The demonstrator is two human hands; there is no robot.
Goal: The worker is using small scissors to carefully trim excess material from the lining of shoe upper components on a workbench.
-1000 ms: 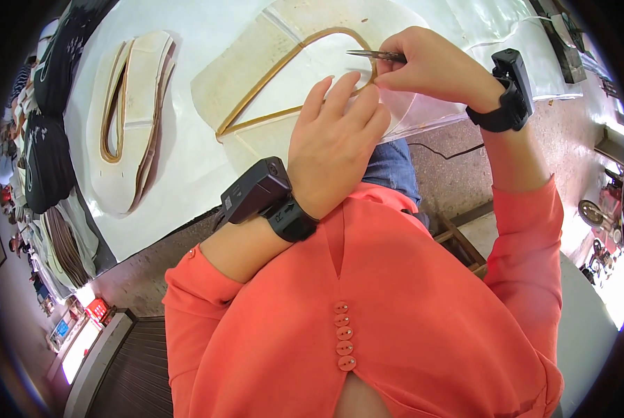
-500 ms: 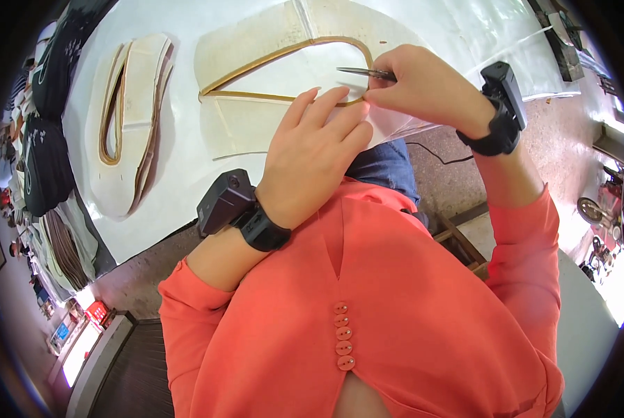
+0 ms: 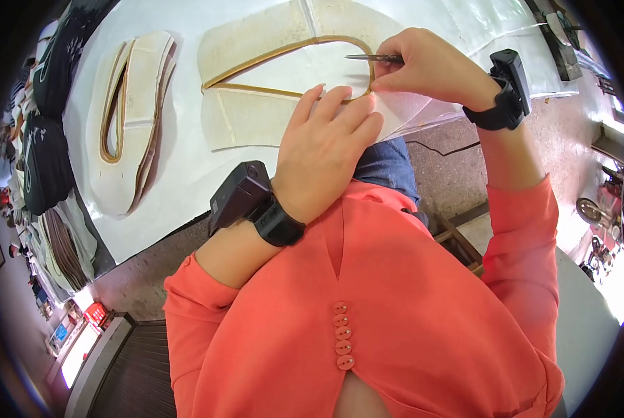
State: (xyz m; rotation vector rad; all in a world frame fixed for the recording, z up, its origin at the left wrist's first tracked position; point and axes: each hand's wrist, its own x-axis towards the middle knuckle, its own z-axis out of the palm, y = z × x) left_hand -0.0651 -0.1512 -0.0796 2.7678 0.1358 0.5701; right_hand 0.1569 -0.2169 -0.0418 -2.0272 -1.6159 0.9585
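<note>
A cream, flat, U-shaped cut piece (image 3: 253, 45), with a tan-brown band along its inner edge, lies on the white-covered table. My left hand (image 3: 326, 143) rests palm down on its near side, fingers stretched out, the tips at the inner edge. In my right hand (image 3: 434, 66) is what looks like a pair of small pointed scissors (image 3: 368, 57); the fist hides the handles, and the blades point left over the opening. My right thumb and fingertips are at the banded edge, at the curve's right end. Whether they pinch it I cannot tell.
A stack of similar cream pieces (image 3: 141, 104) lies to the left on the white table cover (image 3: 193, 177). Dark fabric bundles (image 3: 47, 164) and folded cloths (image 3: 65, 251) hang or lie beyond the table's left edge. A dark block (image 3: 566, 61) sits at the far right edge.
Both hands have moved slightly right and away from me, and the scissors have moved up with the right hand. The cream piece has shifted a little to the right.
</note>
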